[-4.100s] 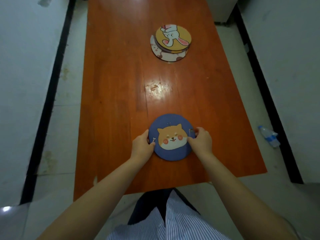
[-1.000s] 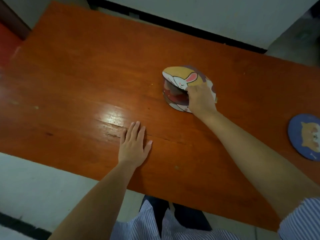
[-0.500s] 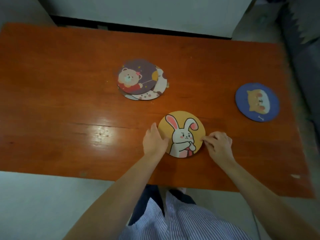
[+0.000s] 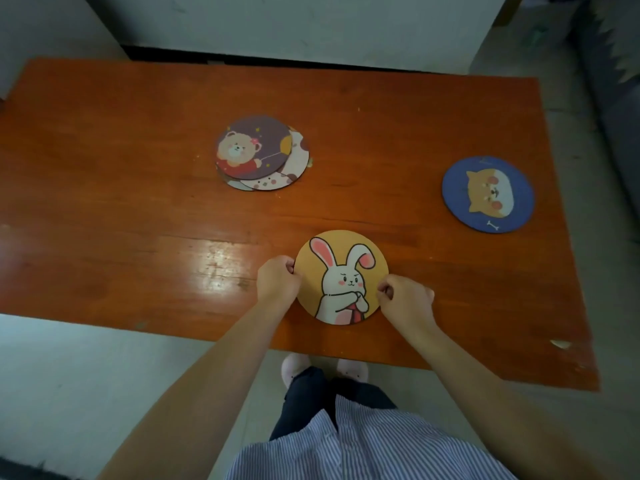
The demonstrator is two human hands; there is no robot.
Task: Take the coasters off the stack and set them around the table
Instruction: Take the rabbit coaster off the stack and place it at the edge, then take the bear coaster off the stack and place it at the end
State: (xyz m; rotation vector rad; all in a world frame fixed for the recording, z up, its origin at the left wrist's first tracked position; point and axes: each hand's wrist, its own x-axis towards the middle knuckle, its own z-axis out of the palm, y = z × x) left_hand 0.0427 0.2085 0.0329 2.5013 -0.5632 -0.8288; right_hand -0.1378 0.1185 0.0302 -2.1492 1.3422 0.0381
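A yellow rabbit coaster (image 4: 341, 271) lies flat on the orange table (image 4: 138, 209) near its front edge. My left hand (image 4: 277, 280) pinches its left rim and my right hand (image 4: 405, 299) pinches its right rim. The remaining stack (image 4: 259, 152), topped by a purple bear coaster, sits at the table's middle, with a white spotted coaster showing underneath. A blue dog coaster (image 4: 488, 194) lies flat near the right end.
A white wall with a black baseboard (image 4: 277, 60) runs behind the table. Pale floor lies in front and to the left. A grey object (image 4: 616, 81) stands past the right end. My feet (image 4: 322, 368) are under the front edge.
Since 1 s ago the rabbit coaster came off the stack and down to the front edge. In the last half second both hands curled onto its rims.
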